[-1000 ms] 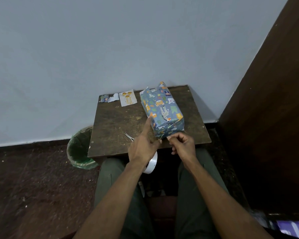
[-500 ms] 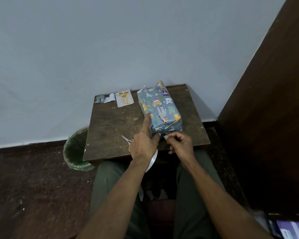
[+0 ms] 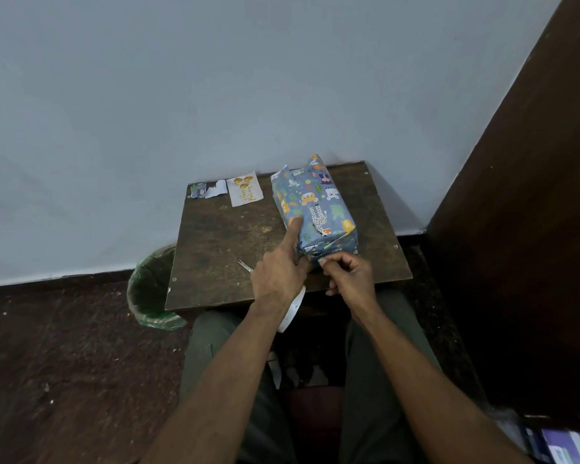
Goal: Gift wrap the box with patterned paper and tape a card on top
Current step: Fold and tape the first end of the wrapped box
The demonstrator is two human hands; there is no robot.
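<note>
So the wrapped box (image 3: 314, 212) sits on the small wooden table (image 3: 228, 249), right in front of both hands, near end facing the person. The left hand (image 3: 277, 279) has its index finger stretched out along the box's left side, probably pinning it so it doesn't slide, while the rest of that hand seems to hang onto the white tape roll (image 3: 293, 311) tucked underneath it. The right hand (image 3: 347, 274) is curled, fingertips pinched at the bottom edge of the near end flap, looks like it's pressing a bit of tape or the fold down, can't really tell which. The far end of the paper is open and sticking up, so that side isn't done. Scissors (image 3: 245, 265) poke out just left of the left hand. The card (image 3: 245, 192) waits well beyond the left hand by the wall, next to some paper scraps (image 3: 206, 190).
</note>
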